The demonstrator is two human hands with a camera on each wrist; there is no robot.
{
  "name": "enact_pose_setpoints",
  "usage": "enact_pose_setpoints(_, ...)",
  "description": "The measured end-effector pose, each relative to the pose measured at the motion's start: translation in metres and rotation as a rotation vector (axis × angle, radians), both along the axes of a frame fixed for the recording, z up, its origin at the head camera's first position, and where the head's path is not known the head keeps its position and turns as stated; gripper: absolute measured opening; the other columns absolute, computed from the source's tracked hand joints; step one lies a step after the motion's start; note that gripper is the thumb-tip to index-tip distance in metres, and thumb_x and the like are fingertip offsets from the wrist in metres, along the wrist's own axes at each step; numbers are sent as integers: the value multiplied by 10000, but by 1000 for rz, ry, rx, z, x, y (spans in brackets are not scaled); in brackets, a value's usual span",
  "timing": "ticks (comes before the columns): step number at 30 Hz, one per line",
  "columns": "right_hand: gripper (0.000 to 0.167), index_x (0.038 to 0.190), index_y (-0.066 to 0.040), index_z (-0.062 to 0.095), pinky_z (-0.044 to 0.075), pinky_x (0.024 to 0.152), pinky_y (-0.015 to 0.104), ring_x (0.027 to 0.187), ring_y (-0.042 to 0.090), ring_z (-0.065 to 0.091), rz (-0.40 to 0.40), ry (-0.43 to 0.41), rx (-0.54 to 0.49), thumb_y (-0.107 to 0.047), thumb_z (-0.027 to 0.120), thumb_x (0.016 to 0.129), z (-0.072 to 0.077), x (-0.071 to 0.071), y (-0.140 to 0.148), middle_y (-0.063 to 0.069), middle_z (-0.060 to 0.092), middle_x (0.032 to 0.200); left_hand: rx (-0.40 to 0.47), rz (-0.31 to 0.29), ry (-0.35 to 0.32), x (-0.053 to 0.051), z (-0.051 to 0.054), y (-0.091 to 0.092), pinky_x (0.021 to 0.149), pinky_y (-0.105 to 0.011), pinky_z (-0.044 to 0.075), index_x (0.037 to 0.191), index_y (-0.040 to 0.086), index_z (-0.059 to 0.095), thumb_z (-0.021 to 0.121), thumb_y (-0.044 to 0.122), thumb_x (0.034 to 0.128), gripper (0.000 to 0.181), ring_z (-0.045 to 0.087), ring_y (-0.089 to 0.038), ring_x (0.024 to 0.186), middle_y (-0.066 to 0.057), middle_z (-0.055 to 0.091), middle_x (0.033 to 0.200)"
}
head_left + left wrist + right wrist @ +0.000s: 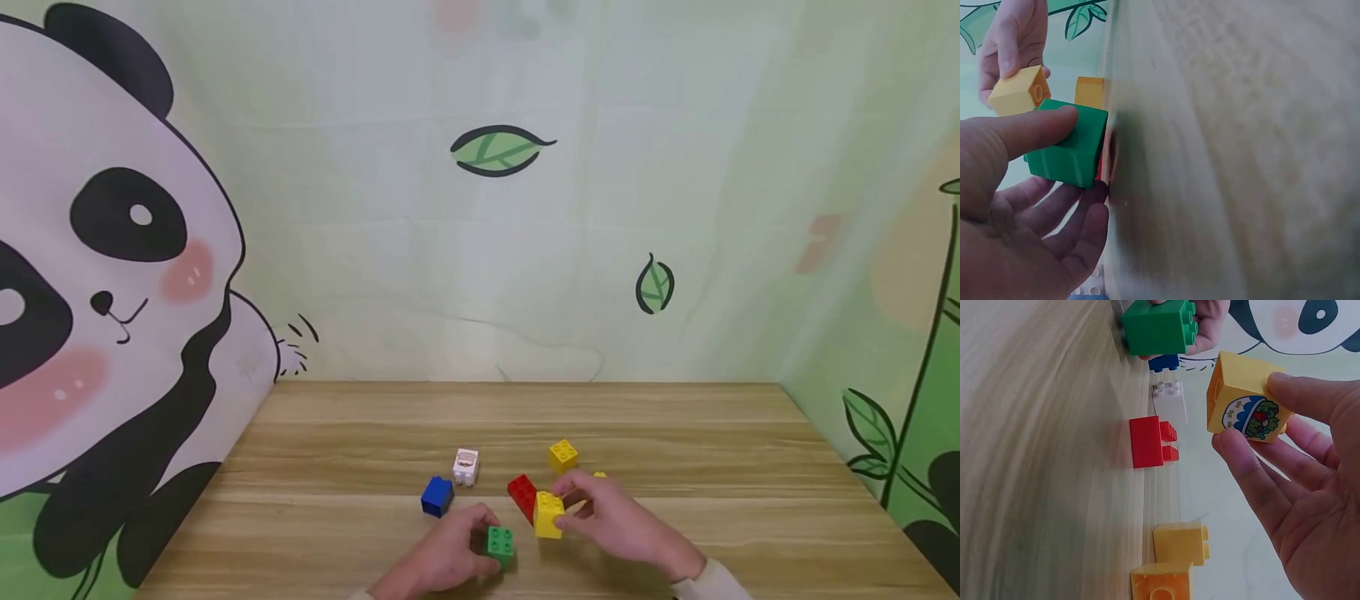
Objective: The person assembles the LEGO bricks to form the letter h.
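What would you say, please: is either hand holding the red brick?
No, in the right wrist view the red brick rests on the table; the left hand holds a green brick, the right hand a yellow brick.

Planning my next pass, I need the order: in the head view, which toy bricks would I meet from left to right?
Blue brick, white printed brick, green brick in the left hand, red brick, held yellow brick in the right hand, mostly hidden yellow brick behind that hand. Left out: far yellow brick (sideways overlap).

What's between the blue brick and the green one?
In the head view, the left hand lies between the blue brick and the green brick, which it grips.
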State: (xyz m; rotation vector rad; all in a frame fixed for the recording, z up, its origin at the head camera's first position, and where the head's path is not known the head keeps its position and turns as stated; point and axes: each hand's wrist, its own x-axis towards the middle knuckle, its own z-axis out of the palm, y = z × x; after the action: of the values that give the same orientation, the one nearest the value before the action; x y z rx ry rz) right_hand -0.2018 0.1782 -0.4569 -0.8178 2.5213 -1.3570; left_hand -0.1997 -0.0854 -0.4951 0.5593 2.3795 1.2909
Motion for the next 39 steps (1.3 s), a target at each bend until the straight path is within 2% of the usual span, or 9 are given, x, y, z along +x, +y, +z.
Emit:
enact_pose_setpoints(8,221,1054,-148,601,521,750,245,895,139,625,51,-2,-15,-210,700,867,0,-2,-5,2,601,1059,-27,-25,43,-1,-2,5,745,-277,462,961,181,598,797,82,731,319,538,-108,832,94,582,898)
enact_pose_setpoints(14,204,1014,-139,626,529,757,253,887,147,633,87,-20,-60,-161,727,838,-2,-3,-10,-9,614,1029,-5,-2,-22,-3,-3,10,676,-263,479,962,168,582,794,79,745,316,551,-134,758,58,584,861)
enact_pose_setpoints(19,230,1025,-151,642,523,802,277,939,143,625,77,-21,-77,-143,743,819,-3,-3,-18,-22,627,1044,1,14,-14,-4,-5,9,650,-254,474,968,153,585,802,64,727,336,549,-131,738,42,577,852)
enact_pose_setpoints(24,260,1044,-166,646,516,812,268,960,127,617,50,-37,-91,-105,747,812,-3,-3,-24,-29,620,1064,58,0,8,-4,-5,5,659,-237,475,1003,115,600,787,1,708,367,565,-121,757,40,593,862)
enact_pose_setpoints(28,272,1049,-157,644,513,823,275,971,132,611,65,-30,-107,-62,738,812,-5,-2,-27,-23,617,1077,80,-11,24,-3,-4,3,669,-236,487,996,87,610,776,-13,711,344,580,-120,764,36,610,865)
enact_pose_setpoints(29,273,1051,-153,644,511,826,273,975,135,610,73,-32,-114,-53,734,814,-5,-2,-28,-21,618,1082,74,-9,20,-3,-4,3,671,-241,488,986,89,611,777,-5,715,331,580,-122,763,33,612,860)
enact_pose_setpoints(35,266,1050,-157,640,505,821,241,992,112,602,98,-18,-106,-76,738,817,-8,0,-34,-36,628,1089,31,45,-114,-4,-3,3,706,-320,484,966,124,606,774,20,747,294,554,-179,781,1,605,855)
enact_pose_setpoints(39,289,1070,-165,639,508,805,226,978,91,601,76,24,-51,-124,755,809,-9,-1,-35,-33,630,1098,28,56,-113,-5,-4,5,702,-324,483,966,123,605,785,22,736,309,552,-186,780,-4,601,856)
